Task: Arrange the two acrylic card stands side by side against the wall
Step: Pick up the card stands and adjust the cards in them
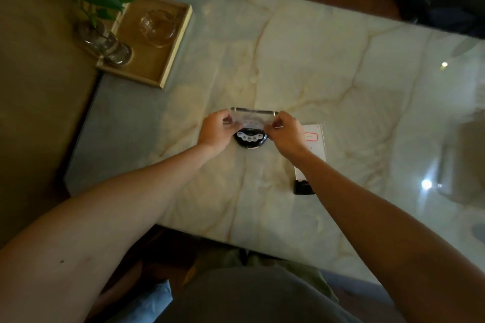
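Wooden tray [168,65] at 10 o'clock holds plant vase [107,44] and glass teapot [158,27]; left hand [216,130] and right hand [284,134] pinch clear acrylic card stand [253,119] mid-bench [328,60], second stand [313,139] at 3 o'clock, its red-boxed label unreadable.

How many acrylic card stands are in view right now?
2. One clear acrylic card stand is pinched at its ends by the left hand and right hand; the second, holding a white card, lies flat partly under the right forearm.
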